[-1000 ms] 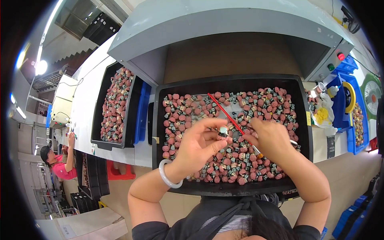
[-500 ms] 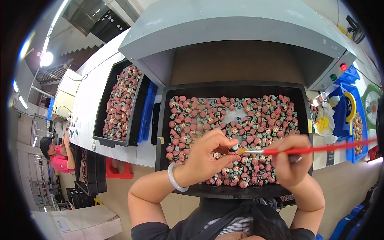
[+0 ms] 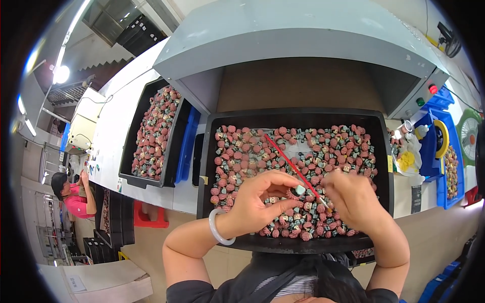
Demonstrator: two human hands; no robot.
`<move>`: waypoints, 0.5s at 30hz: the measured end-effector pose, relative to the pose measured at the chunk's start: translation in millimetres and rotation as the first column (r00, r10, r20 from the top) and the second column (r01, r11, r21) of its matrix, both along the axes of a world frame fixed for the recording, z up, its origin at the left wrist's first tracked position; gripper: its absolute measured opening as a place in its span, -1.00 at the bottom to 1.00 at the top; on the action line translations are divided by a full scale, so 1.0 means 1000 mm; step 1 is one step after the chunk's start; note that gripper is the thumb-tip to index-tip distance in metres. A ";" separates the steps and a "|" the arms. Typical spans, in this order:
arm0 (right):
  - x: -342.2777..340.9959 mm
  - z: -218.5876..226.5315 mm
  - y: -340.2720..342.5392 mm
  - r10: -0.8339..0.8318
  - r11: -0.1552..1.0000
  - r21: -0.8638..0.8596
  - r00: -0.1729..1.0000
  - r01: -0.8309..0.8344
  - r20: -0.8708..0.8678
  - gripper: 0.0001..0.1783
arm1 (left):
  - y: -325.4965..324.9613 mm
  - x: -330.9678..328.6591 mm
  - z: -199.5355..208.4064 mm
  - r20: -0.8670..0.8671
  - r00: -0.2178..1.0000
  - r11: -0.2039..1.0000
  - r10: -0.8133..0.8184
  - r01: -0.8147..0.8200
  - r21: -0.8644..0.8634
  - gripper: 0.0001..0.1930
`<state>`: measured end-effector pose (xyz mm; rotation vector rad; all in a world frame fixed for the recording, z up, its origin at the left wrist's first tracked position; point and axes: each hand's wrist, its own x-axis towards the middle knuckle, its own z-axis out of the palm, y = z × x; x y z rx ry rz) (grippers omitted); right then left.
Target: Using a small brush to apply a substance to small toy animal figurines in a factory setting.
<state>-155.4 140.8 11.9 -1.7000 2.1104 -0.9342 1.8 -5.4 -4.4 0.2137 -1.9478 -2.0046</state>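
My left hand, with a pale bangle at the wrist, pinches a small painted figurine with a pale grey-green base between thumb and fingers. My right hand is curled just to its right, with fingertips closed by the metal end of a thin red paintbrush. The brush slants across the view, bristles toward me and handle pointing away to the left. How the fingers grip it is partly hidden. Below both hands, a black tray holds many small pink, knobbly-haired figurines.
A grey metal booth stands behind the tray. Another black tray of figurines is at left beside a blue bin. At right are blue bins, a tape roll and a green fan. A co-worker sits far left.
The paintbrush has swung from pointing right to slanting away left, its bristles off the figurine. My right hand has turned and curled. My left hand has tilted the figurine, showing its base.
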 end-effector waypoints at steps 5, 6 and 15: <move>0.017 -0.003 -0.002 0.077 0.975 -0.204 0.997 -0.082 -0.030 -0.75 | 0.001 0.001 -0.004 -0.047 0.998 0.996 -0.033 0.037 0.082 -0.65; 0.017 -0.005 -0.002 0.050 0.985 -0.159 0.997 -0.059 -0.061 -0.70 | 0.001 0.001 -0.004 -0.064 0.997 0.999 -0.039 0.041 0.034 -0.65; 0.019 -0.005 -0.002 0.052 0.998 0.020 0.999 -0.052 0.012 -0.70 | 0.000 0.003 -0.001 -0.047 0.998 0.999 -0.035 0.035 -0.005 -0.72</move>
